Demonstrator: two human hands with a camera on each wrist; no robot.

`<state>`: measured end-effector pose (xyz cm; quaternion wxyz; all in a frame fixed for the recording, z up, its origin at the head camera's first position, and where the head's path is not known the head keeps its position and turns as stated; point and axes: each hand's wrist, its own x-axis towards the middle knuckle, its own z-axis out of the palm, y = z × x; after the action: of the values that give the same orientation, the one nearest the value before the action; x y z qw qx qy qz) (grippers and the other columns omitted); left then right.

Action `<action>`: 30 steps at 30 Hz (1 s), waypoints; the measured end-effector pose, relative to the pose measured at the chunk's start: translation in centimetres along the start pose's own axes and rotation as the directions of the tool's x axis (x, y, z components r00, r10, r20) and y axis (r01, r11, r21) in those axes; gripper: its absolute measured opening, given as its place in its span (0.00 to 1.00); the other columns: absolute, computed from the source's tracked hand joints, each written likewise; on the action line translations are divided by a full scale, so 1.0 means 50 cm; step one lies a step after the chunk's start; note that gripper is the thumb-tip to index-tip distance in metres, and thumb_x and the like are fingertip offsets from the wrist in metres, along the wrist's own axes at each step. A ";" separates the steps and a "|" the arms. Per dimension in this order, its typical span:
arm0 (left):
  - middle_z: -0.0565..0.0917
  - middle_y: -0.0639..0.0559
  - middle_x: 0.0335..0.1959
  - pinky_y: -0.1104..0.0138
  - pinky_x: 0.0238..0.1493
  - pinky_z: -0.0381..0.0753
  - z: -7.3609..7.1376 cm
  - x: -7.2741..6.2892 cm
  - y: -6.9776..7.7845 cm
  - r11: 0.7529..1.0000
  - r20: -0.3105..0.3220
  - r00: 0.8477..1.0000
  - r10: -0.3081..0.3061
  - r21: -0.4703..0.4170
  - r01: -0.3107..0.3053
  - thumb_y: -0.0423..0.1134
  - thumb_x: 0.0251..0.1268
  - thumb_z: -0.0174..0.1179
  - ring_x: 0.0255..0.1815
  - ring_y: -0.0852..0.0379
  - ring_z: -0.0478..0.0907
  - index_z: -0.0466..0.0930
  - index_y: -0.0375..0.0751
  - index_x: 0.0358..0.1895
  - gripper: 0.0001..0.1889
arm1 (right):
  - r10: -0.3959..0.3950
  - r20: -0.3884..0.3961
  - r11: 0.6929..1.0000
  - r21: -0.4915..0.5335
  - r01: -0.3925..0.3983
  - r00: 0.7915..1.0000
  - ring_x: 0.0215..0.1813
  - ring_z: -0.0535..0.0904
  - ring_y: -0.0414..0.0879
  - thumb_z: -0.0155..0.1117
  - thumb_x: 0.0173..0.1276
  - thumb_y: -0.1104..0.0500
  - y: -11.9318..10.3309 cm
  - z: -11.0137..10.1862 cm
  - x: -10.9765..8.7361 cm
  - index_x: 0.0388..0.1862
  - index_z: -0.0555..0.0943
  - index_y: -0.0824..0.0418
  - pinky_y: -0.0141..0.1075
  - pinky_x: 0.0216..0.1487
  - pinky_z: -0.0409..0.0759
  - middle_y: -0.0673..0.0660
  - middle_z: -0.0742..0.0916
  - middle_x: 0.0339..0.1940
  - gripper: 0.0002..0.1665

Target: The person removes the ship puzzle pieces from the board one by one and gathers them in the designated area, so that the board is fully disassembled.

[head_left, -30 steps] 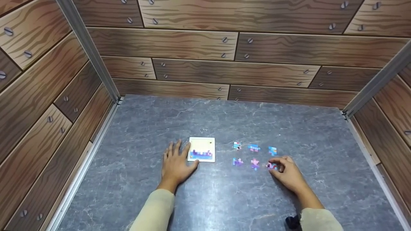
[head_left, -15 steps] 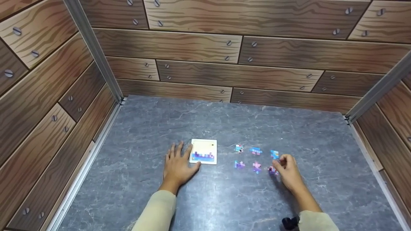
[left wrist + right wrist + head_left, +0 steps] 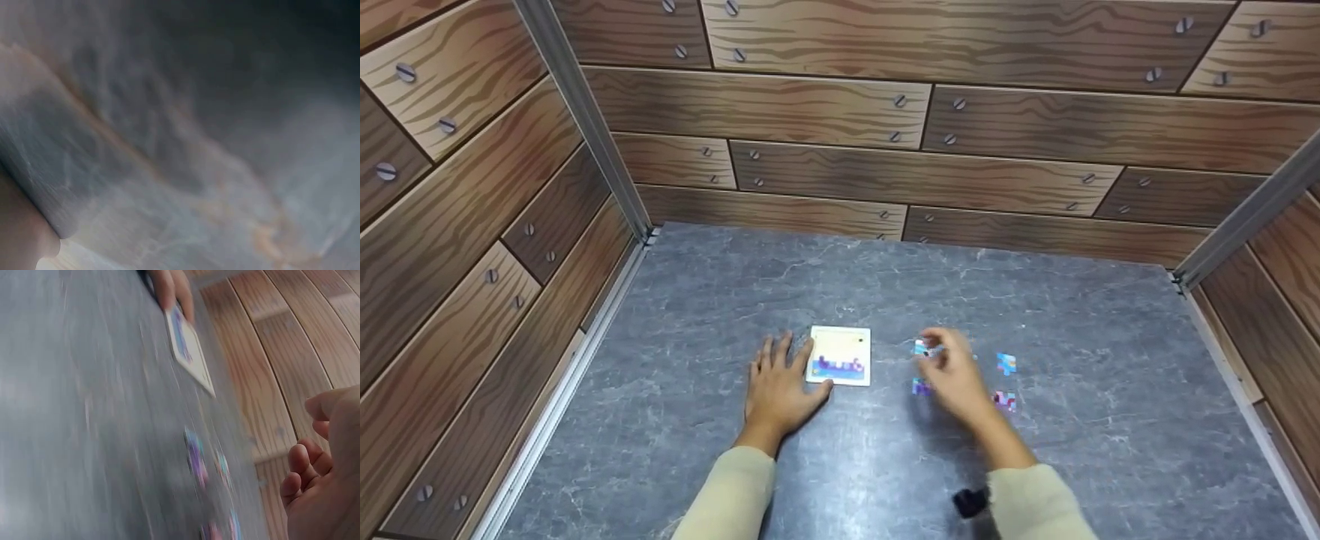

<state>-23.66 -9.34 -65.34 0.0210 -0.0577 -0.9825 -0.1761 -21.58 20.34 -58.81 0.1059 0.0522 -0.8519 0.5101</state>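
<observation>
My left hand (image 3: 780, 394) rests on the table with fingers spread, its thumb and index finger at the left and lower edges of a square white-framed puzzle board (image 3: 840, 345). The board's picture is pale yellow above and blue and purple below. Over the loose jigsaw pieces hovers my right hand (image 3: 956, 382), its fingers loosely bent and nothing visible between them in the right wrist view. Nearest its fingertips are a light-blue puzzle piece (image 3: 921, 348) and a purple puzzle piece (image 3: 920, 387). The hand hides the middle pieces in the head view.
To the right lie a blue puzzle piece (image 3: 1006, 364) and a pink puzzle piece (image 3: 1005, 400). A black object (image 3: 970, 502) shows beside the right sleeve. Wood-patterned walls (image 3: 810, 165) enclose the grey marbled table (image 3: 840, 277) at the back and sides.
My right hand has gone from the rightmost puzzle pieces leftward to above the left ones. The left hand stays by the board. The head view has shifted slightly.
</observation>
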 end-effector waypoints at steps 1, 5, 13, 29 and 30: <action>0.60 0.46 0.90 0.33 0.86 0.56 0.000 0.000 0.000 1.000 0.005 1.000 -0.003 0.005 0.003 0.77 0.68 0.57 0.92 0.33 0.50 0.63 0.64 0.86 0.46 | -0.015 0.019 1.000 -0.010 0.015 1.000 0.40 0.75 0.39 0.70 0.69 0.71 -0.007 0.020 0.005 0.61 0.82 0.66 0.28 0.44 0.77 0.66 0.82 0.53 0.21; 0.58 0.46 0.90 0.34 0.87 0.56 0.001 0.000 0.001 0.999 0.025 1.000 -0.016 0.029 0.015 0.79 0.68 0.54 0.92 0.34 0.49 0.61 0.65 0.87 0.47 | -0.054 0.118 0.995 -0.075 0.063 0.992 0.39 0.76 0.40 0.71 0.68 0.71 -0.029 0.091 0.022 0.60 0.84 0.63 0.29 0.43 0.78 0.63 0.85 0.52 0.22; 0.60 0.46 0.90 0.33 0.85 0.58 0.004 0.001 0.002 0.999 0.008 1.000 -0.001 0.032 0.001 0.78 0.68 0.54 0.91 0.33 0.50 0.63 0.65 0.86 0.46 | -0.081 0.281 0.980 -0.153 0.129 0.956 0.39 0.78 0.42 0.68 0.71 0.71 -0.034 0.180 0.045 0.60 0.85 0.59 0.32 0.43 0.79 0.59 0.84 0.53 0.20; 0.60 0.47 0.89 0.32 0.85 0.59 0.002 0.003 -0.005 1.000 -0.002 1.000 0.002 0.020 -0.002 0.78 0.69 0.54 0.91 0.34 0.51 0.62 0.67 0.86 0.45 | -0.068 0.356 0.972 -0.189 0.143 0.932 0.56 0.84 0.49 0.66 0.74 0.72 -0.018 0.250 0.054 0.65 0.86 0.63 0.47 0.64 0.85 0.57 0.82 0.53 0.22; 0.60 0.47 0.89 0.32 0.85 0.59 0.002 0.003 -0.006 1.000 -0.004 1.000 0.003 0.018 -0.003 0.78 0.69 0.54 0.91 0.34 0.51 0.63 0.67 0.86 0.45 | -0.075 0.357 0.971 -0.187 0.150 0.931 0.57 0.84 0.51 0.66 0.74 0.72 -0.016 0.252 0.055 0.65 0.86 0.64 0.48 0.66 0.84 0.58 0.82 0.53 0.22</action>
<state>-23.86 -9.58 -65.52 0.0236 -0.0588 -0.9838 -0.1675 -25.71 8.93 -63.22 -0.0121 0.1787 -0.9021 0.3925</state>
